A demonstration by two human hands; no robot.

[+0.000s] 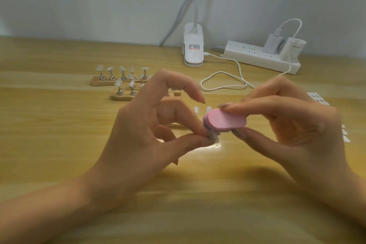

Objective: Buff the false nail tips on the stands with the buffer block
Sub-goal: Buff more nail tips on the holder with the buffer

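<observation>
Head view, frame slightly blurred. Left hand (150, 130) pinches 1 clear false nail tip (213, 137) between thumb and a finger, index finger arched above. Right hand (287, 125) grasps the pink buffer block (225, 122) between thumb and fingers. The block's rounded end touches the tip, just above the table (59, 125). 2 wooden stands (118, 97) carrying more tips sit behind the left hand.

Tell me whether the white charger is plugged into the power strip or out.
Plugged in: the charger sits upright on the power strip, over its sockets, with a white cable running from its top.
</observation>
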